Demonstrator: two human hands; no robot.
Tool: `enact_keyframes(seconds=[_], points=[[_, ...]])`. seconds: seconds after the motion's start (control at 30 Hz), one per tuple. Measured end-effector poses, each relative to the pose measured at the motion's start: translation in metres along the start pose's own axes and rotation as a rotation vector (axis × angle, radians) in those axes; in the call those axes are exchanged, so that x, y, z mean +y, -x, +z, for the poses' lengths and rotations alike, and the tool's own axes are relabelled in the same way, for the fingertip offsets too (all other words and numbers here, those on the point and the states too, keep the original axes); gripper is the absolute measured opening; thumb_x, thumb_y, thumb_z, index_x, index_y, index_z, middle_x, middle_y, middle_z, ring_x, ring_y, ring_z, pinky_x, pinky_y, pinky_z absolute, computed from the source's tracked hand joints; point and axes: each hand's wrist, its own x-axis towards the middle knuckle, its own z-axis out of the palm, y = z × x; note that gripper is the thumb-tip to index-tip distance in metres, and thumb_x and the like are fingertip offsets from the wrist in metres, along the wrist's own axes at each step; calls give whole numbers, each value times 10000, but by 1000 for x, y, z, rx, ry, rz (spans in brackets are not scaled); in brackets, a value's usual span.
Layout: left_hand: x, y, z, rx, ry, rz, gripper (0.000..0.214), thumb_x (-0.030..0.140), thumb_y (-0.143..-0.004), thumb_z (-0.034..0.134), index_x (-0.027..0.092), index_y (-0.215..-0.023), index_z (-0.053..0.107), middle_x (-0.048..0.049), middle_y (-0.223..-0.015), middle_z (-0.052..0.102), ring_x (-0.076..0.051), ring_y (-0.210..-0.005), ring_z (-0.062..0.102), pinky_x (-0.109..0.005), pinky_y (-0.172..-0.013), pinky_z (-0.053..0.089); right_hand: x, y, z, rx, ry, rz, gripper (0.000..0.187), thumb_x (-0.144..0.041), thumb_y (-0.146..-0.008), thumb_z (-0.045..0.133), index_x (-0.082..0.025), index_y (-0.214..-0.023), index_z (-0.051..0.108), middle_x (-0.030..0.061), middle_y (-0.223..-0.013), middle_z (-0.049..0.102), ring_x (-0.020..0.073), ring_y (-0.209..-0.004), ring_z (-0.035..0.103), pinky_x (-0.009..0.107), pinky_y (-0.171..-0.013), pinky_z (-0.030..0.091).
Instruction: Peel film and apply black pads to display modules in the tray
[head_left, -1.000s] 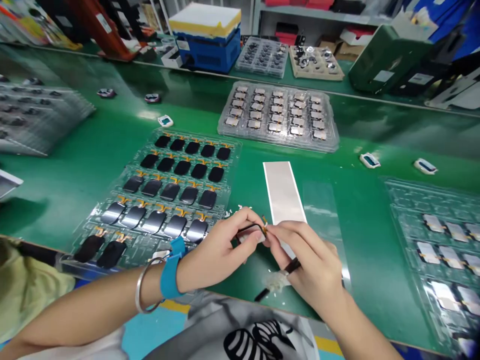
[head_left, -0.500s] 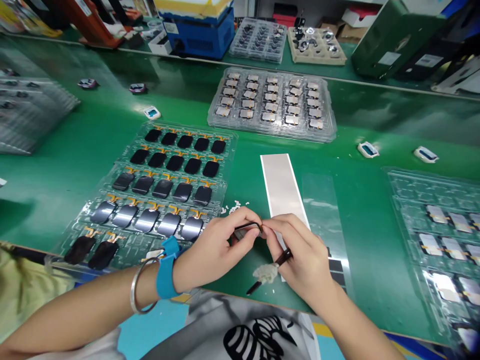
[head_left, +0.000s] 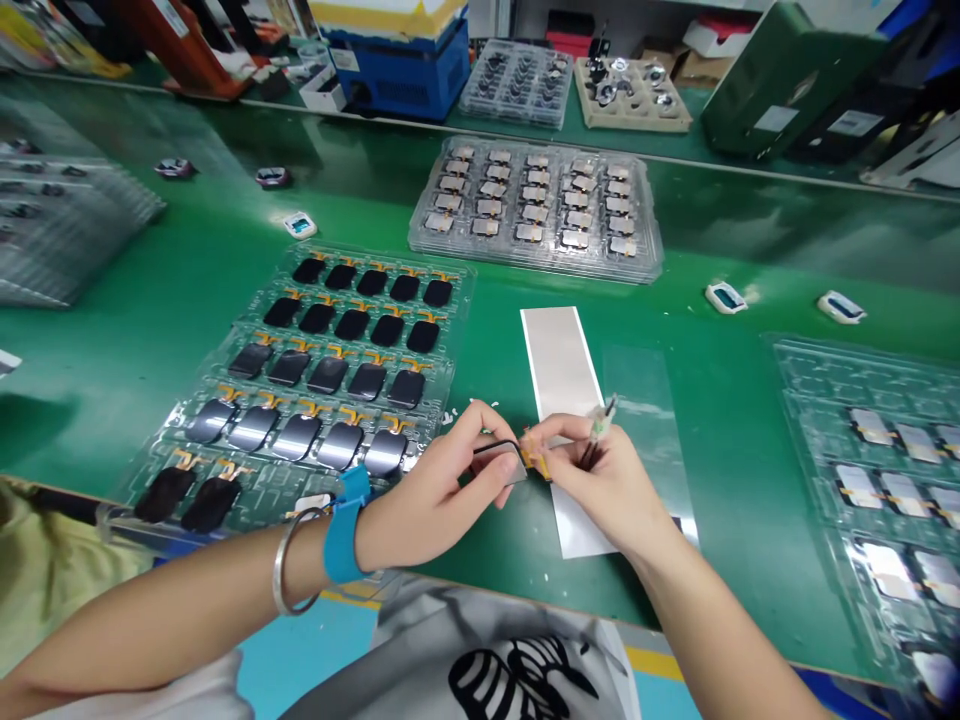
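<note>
My left hand [head_left: 442,490] pinches a small dark screen panel [head_left: 501,461] with an orange flex tail, held just above the green bench. My right hand [head_left: 600,478] is closed on that orange tail [head_left: 536,459] and also holds a thin dark tool [head_left: 598,430] whose tip points up and away. Both hands hover over the near end of a white strip [head_left: 564,372]. To the left lies a clear tray [head_left: 447,392] with rows of dark screen panels.
A clear tray of small silver parts [head_left: 652,262] sits farther back. Another clear tray [head_left: 802,400] with silver parts lies at the right. Small white-blue pieces [head_left: 724,297] dot the green bench [head_left: 150,300]. A blue box [head_left: 397,60] and more trays stand at the back.
My right hand turned, and the tool that pointed down toward me now points up and away. The white clump seen on the tool earlier is no longer in view below the hand.
</note>
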Motion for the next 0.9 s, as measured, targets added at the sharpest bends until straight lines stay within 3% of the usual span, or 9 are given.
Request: enact_keyframes(seconds=[0.2,0.4,0.5,0.63,0.9], points=[[-1,-2,-1,5,-65,-4,86,283,-1023,377,216,-976,350,60,-668,448,-107,-615,438,-247,-586,344,6,5,2,-38,-64,25,347,-517,-810,666,-173,-767,679,-83,-469,293,47,-453,196,226,-435,114],[-2,2,1,-15,-34,-32,90,300,-1034,334,216,-1002,346,36,-741,456,-119,-682,441,-270,-651,380,3,9,11,88,28,-36,294,-455,-809,673,-168,-744,663,-88,-448,304,56,-450,230,221,-437,182],[-2,1,0,-20,-9,-43,104,321,-1035,343,218,-1018,349,34,-756,472,-118,-701,449,-278,-679,385,5,13,17,163,84,-104,246,-399,-844,642,-174,-742,639,-67,-481,409,59,-455,303,212,-442,225],[-4,-1,0,-30,-8,-55,106,326,-1040,333,222,-1022,346,46,-726,459,-114,-676,438,-273,-659,374,8,15,19,154,108,-145,211,-364,-874,619,-180,-771,633,7,-655,622,85,-540,487,214,-481,330],[-6,-2,-1,-67,29,-99,132,356,-1040,326,228,-1008,332,37,-746,453,-123,-700,432,-277,-666,362,7,13,15,166,137,-166,184,-349,-855,641,-180,-790,674,14,-697,654,98,-573,536,208,-470,352]])
